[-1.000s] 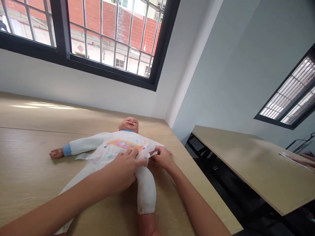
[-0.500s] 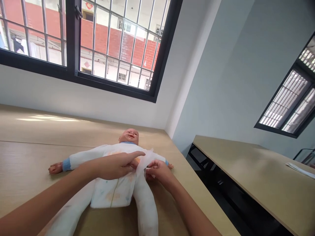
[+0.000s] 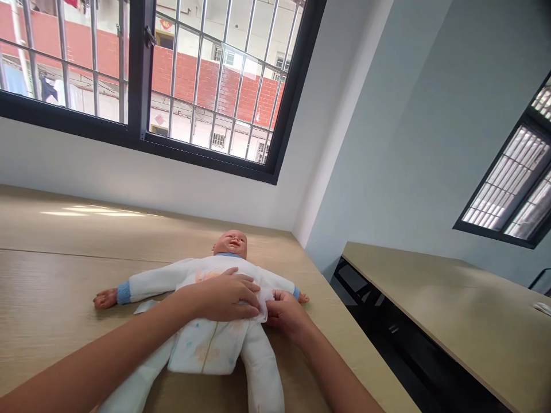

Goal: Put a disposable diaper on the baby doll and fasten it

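A baby doll (image 3: 231, 244) in a white outfit with blue cuffs lies on its back on the table, arms spread. Around its hips is a white diaper (image 3: 206, 351) with orange prints and a yellow-green centre line. My left hand (image 3: 230, 295) rests flat across the diaper's waist, fingers stretched toward the thin white side flap. At the doll's hip on the right, my right hand (image 3: 286, 312) has its fingers closed at the edge of that flap; the fingertips are partly hidden. Another white tab (image 3: 145, 307) of the diaper sticks out past my left forearm.
The doll lies on a light wooden table (image 3: 51, 275) set against the wall under a barred window (image 3: 215, 86). Across a dark gap on the right stands a second wooden table (image 3: 430, 298), with a white object (image 3: 542, 308) at its far right edge.
My left hand has flattened and moved right over the diaper's waist. The side flap, raised between my hands before, now lies lower against the hip. The view has shifted slightly.
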`<state>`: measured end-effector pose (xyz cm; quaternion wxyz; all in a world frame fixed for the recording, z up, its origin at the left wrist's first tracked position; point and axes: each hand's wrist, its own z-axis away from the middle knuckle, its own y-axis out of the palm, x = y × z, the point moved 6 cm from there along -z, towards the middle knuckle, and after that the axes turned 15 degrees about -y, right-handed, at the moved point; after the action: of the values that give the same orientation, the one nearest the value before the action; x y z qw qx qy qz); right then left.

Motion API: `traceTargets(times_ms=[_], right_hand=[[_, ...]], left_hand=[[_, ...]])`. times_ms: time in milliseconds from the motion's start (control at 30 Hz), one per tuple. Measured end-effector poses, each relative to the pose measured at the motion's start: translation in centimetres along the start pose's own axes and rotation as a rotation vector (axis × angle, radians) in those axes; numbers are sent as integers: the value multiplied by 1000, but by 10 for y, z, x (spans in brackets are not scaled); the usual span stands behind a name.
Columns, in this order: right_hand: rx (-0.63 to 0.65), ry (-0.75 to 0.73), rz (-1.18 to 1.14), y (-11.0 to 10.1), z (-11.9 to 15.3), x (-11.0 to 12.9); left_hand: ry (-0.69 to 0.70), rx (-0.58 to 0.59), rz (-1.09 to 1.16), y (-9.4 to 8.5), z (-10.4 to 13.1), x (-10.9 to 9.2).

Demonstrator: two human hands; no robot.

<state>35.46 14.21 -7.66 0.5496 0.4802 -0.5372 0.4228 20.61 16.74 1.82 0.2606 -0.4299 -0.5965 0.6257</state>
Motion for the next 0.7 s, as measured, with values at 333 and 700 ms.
traceTargets(times_ms=[333, 700], right_hand=[[-48, 23, 96, -24, -7, -3], [191, -54, 60, -31, -2, 22]], left_hand=[[-326, 129, -26, 22, -19, 11], [-367, -64, -98, 24, -3, -20]])
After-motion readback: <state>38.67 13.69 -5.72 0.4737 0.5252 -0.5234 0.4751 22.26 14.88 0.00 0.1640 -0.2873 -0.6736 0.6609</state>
